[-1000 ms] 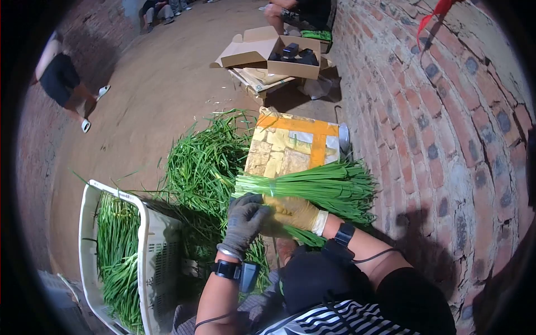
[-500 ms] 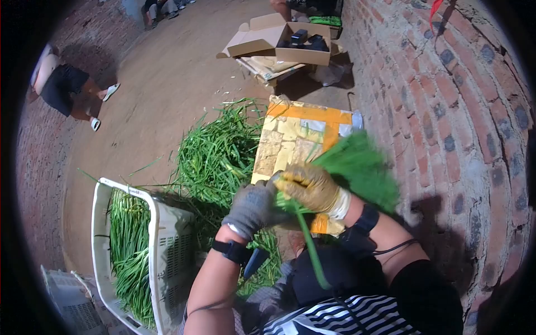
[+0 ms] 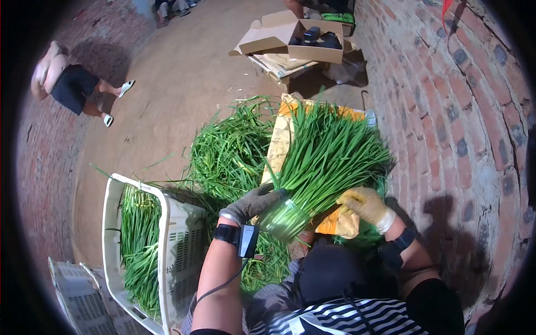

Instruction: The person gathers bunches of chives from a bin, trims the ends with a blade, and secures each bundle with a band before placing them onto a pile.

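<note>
A large bundle of long green leafy stalks lies fanned out over a taped box, its pale stem end toward me. My left hand, in a grey glove, rests against the stem end with fingers pointing right; whether it grips the stems is unclear. On the bundle's right side is my right hand, in a yellowish glove, its fingers bent at the edge of the stalks. What its fingertips hold, if anything, is hidden. Loose greens are heaped on the ground left of the box.
A white crate with green stalks stands at the left, more crates behind it. An open cardboard box with dark items sits ahead. A brick wall runs along the right. A person stands at the far left.
The bundle, blurred at the right before, now lies across the taped box. My hands, close together before, have moved apart, the right one to the right. The view has shifted slightly.
</note>
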### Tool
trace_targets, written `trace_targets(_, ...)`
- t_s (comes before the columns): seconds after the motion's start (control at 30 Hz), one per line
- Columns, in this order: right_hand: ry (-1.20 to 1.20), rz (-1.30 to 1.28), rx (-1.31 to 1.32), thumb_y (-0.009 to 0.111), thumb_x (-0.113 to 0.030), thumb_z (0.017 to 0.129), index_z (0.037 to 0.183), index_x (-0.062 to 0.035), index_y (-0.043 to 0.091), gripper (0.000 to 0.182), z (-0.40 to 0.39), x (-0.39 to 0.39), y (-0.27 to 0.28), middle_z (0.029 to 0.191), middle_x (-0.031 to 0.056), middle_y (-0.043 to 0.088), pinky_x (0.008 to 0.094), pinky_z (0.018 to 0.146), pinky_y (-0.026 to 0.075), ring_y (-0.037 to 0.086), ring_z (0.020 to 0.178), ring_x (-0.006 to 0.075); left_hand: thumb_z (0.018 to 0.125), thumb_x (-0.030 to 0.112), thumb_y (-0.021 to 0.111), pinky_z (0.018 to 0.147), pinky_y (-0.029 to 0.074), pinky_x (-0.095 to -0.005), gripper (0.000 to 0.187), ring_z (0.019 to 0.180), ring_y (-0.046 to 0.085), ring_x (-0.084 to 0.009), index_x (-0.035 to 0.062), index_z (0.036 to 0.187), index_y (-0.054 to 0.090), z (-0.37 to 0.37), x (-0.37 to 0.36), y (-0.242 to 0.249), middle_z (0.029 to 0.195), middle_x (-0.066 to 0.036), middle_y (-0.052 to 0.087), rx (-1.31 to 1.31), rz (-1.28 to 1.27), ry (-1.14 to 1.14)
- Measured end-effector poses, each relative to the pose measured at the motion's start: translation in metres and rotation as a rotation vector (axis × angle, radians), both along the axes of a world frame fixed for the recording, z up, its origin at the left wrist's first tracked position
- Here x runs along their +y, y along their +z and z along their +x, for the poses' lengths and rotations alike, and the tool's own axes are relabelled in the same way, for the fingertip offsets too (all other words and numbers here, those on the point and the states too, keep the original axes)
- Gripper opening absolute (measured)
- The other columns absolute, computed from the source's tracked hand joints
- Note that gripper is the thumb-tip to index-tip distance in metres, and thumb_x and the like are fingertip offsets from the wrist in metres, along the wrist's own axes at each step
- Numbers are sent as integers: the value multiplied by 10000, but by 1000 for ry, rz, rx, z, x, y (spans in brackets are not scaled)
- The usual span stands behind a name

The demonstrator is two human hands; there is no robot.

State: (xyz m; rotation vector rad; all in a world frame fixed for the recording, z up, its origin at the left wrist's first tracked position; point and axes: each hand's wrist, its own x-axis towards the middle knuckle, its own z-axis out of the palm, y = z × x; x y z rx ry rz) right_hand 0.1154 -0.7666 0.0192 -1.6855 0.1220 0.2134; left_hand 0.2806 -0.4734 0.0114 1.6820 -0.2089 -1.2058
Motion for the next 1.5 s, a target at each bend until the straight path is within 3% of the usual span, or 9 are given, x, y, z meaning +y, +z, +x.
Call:
trace_targets(0.03, 17, 3, -8, 633, -238, 918, 996, 14, 629, 264, -2, 9, -2, 869, 51, 656, 252, 714, 522, 638, 764, 117, 832, 461, 683, 975, 416, -296, 790, 1160, 515, -198, -46, 1372, 407, -4, 0, 0, 1282, -176, 548, -26, -41, -2)
trace_targets(0.27, 166, -822, -212, 642, -461, 838, 1007, -63, 609, 434, 7, 61, -7, 893, 111, 610, 384, 715, 503, 621, 812, 287, 746, 372, 787, 1071, 352, -375, 963, 1293, 428, -326, -51, 1431, 258, -46, 10, 31, 1398, -255, 416, -522, 38, 13)
trace_targets(0.37, 174, -836, -236, 600, -448, 842, 903, -74, 634, 380, 15, 62, -19, 873, 120, 622, 424, 680, 496, 617, 801, 319, 657, 531, 780, 1063, 353, -438, 1116, 1249, 428, -437, -54, 1430, 226, -83, -9, 42, 1339, -316, 418, -917, 424, -199)
trace_targets(0.47, 137, -856, -216, 620, -354, 806, 796, -104, 654, 253, 20, 59, -13, 805, 115, 623, 422, 639, 492, 616, 745, 325, 671, 537, 741, 1057, 352, -466, 1091, 1255, 411, -448, -55, 1420, 214, -89, -8, 9, 1354, -325, 381, -989, 414, -89)
trace_targets(0.7, -451, -1053, -232, 646, -256, 799, 688, -114, 595, 187, -3, -32, 3, 719, 90, 575, 407, 595, 470, 576, 679, 306, 688, 528, 739, 1068, 341, -457, 1092, 1260, 408, -448, -79, 1421, 203, -84, -1, 2, 1361, -335, 376, -971, 321, -45)
trace_targets(0.93, 32, -568, -170, 663, -281, 843, 1029, -98, 617, 265, -17, 6, -24, 950, 91, 629, 346, 755, 507, 622, 868, 258, 663, 503, 772, 1071, 348, -406, 1105, 1276, 418, -408, -93, 1417, 227, -74, 3, -5, 1370, -318, 392, -796, 179, 52)
trace_targets(1.13, 46, -964, -464, 690, -374, 774, 965, -159, 666, 289, 7, 45, -39, 892, 51, 620, 383, 720, 498, 603, 852, 257, 698, 260, 828, 1076, 339, -359, 1046, 1298, 397, -297, -75, 1448, 181, -71, 6, -18, 1405, -250, 364, -671, 119, 110)
trace_targets(1.23, 75, -941, -476, 709, -313, 740, 875, -179, 673, 194, 12, 40, -49, 844, 36, 613, 381, 681, 490, 599, 807, 244, 658, 419, 810, 1069, 354, -389, 1090, 1289, 419, -380, -100, 1419, 228, -70, 6, -14, 1373, -305, 403, -680, 120, 121)
trace_targets(1.5, -219, -945, -233, 634, -219, 821, 880, -157, 626, 86, -1, 7, -26, 769, 78, 591, 372, 611, 502, 610, 712, 255, 654, 428, 811, 1060, 364, -396, 1067, 1276, 434, -375, -92, 1410, 267, -69, 9, -26, 1362, -297, 420, -686, 41, 169)
